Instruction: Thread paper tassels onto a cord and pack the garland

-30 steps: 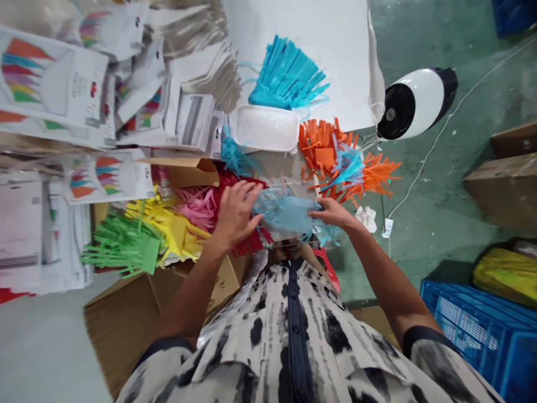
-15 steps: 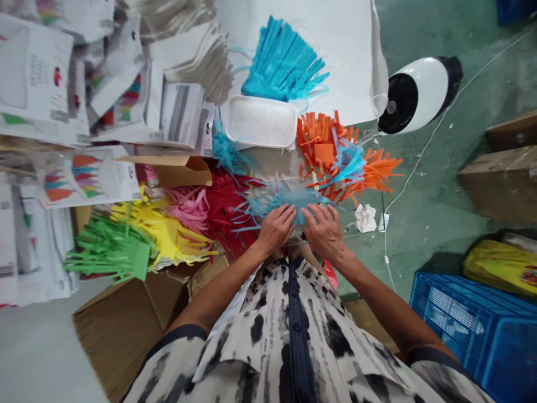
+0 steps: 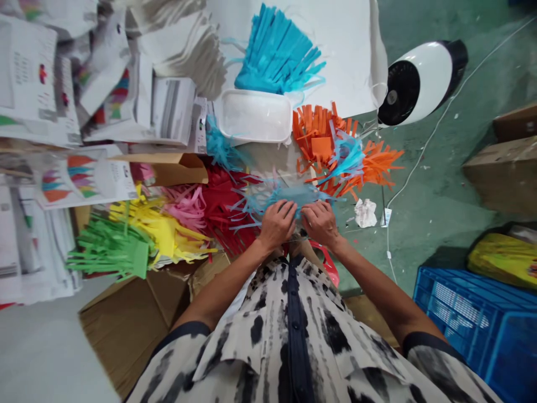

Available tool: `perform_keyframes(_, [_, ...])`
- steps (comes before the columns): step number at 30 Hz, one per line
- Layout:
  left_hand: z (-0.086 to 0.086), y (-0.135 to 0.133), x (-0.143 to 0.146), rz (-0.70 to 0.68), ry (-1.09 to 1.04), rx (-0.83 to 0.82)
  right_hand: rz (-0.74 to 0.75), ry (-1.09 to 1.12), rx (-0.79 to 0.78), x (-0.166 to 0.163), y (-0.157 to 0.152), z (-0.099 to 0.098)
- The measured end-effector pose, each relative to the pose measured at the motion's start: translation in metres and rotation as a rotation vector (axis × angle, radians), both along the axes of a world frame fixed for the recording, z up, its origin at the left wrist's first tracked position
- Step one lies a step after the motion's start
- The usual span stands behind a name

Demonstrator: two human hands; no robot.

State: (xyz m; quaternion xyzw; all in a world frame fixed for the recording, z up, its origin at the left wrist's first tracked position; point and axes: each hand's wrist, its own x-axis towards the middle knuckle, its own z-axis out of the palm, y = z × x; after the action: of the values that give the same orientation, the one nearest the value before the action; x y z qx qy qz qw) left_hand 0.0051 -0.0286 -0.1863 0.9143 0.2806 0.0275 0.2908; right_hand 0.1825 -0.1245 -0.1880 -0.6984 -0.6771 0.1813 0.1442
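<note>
A light blue paper fringe (image 3: 297, 194) lies across the work area in front of me, its cut strips spreading left and right. My left hand (image 3: 278, 225) has its fingers curled over the near edge of this fringe. Close beside it, my right hand (image 3: 320, 223) pinches the same edge, fingertips bent inward. Both thumbs are mostly hidden. Left of my hands lies a dark red fringe (image 3: 222, 215). Just beyond my right hand are an orange fringe (image 3: 312, 134) and a bundle of blue and lilac strips (image 3: 348, 155).
A white plastic tub (image 3: 255, 116) stands below a bright blue fringe (image 3: 279, 53). Pink, yellow and green fringes (image 3: 111, 246) lie left, near packaged goods (image 3: 88, 176). On the right are a white-and-black fan-like device (image 3: 423, 84), a cable and a blue crate (image 3: 461, 319).
My right hand's fingers have drawn in and curled tighter on the fringe's near edge. My left hand has barely moved. The view has shifted slightly.
</note>
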Motion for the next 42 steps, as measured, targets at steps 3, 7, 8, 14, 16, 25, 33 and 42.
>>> perform_keyframes(3, [0.0,0.005,0.001,0.001,-0.01,0.006,0.05,-0.01,-0.038,0.0,-0.005,-0.002])
perform_keyframes(7, [0.006,0.012,0.003,-0.011,-0.003,0.017,0.065,-0.059,-0.017,0.002,-0.01,-0.015])
perform_keyframes(8, [0.008,0.013,0.003,-0.029,0.001,0.03,0.072,-0.069,0.002,0.003,-0.01,-0.018])
perform_keyframes(14, [0.004,0.003,0.005,-0.068,0.051,0.136,-0.019,-0.043,0.104,0.005,-0.003,-0.011])
perform_keyframes(16, [-0.002,0.001,0.005,-0.043,0.04,0.162,-0.011,-0.023,0.115,0.006,-0.004,-0.006])
perform_keyframes(25, [0.004,0.015,0.009,-0.051,0.02,0.147,0.043,-0.15,0.14,0.011,-0.011,-0.023])
perform_keyframes(33, [0.008,0.01,0.014,-0.062,0.109,0.162,-0.036,-0.08,0.124,0.007,0.0,0.0])
perform_keyframes(42, [0.002,0.007,-0.015,-0.112,0.033,0.113,0.041,-0.127,-0.04,0.012,-0.006,0.004])
